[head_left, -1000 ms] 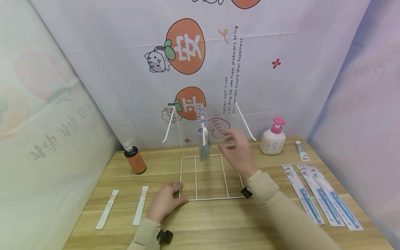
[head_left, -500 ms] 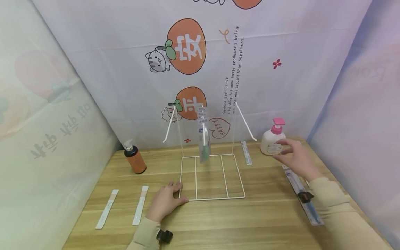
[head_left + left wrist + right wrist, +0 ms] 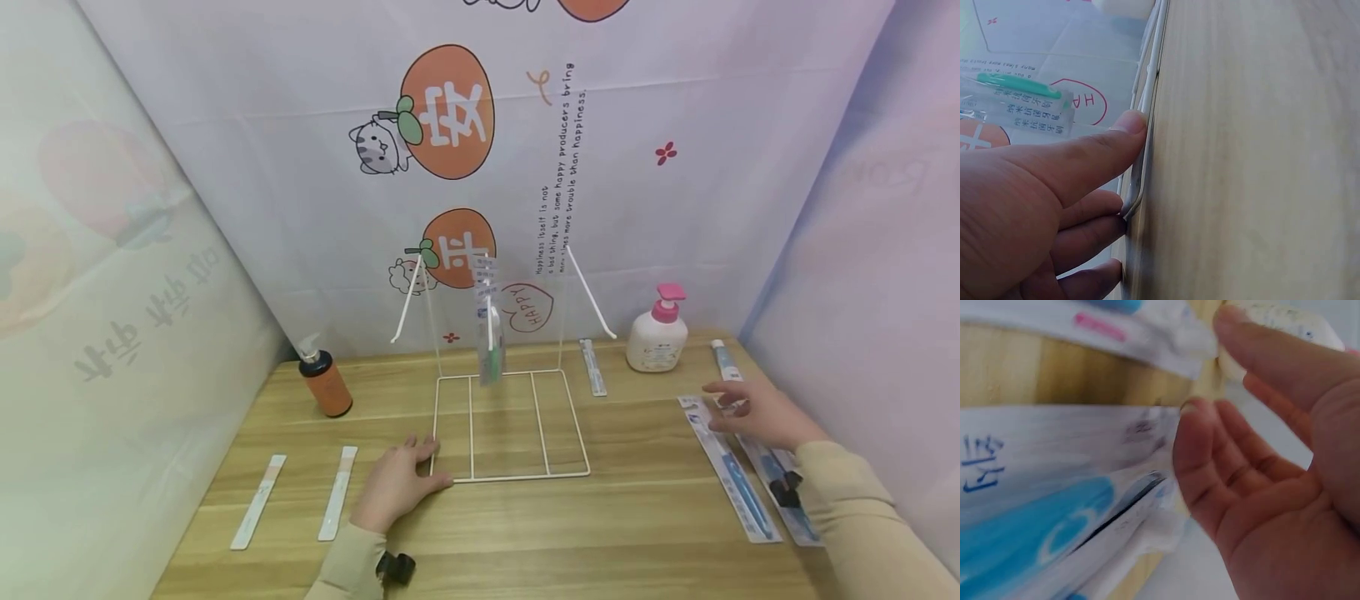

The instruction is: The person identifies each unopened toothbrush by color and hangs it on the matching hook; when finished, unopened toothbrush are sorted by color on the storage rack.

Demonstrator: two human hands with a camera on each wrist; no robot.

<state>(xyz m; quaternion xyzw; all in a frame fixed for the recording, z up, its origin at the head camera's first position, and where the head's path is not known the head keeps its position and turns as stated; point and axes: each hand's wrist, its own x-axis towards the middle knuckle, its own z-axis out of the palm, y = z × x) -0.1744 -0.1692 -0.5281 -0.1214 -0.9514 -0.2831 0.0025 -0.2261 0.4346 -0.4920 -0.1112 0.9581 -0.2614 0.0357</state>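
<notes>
Right grip (image 3: 767, 414): fingers spread at the upper ends of the blue packaged toothbrushes (image 3: 732, 472) on the bench (image 3: 600, 533); contact cannot be determined. Left grip (image 3: 396, 483): spread, thumb and fingers against the wire rack's (image 3: 517, 478) near left corner. The hook-hung toothbrush pack (image 3: 1032, 112) reads "纳米抗菌牙刷"; the backdrop heart (image 3: 528, 308), "HAPPY".

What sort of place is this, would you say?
Probably a booth staged as a toiletries display: a white wire rack with a packaged toothbrush hanging, a pink-topped pump bottle, and printed cloth behind the table.
</notes>
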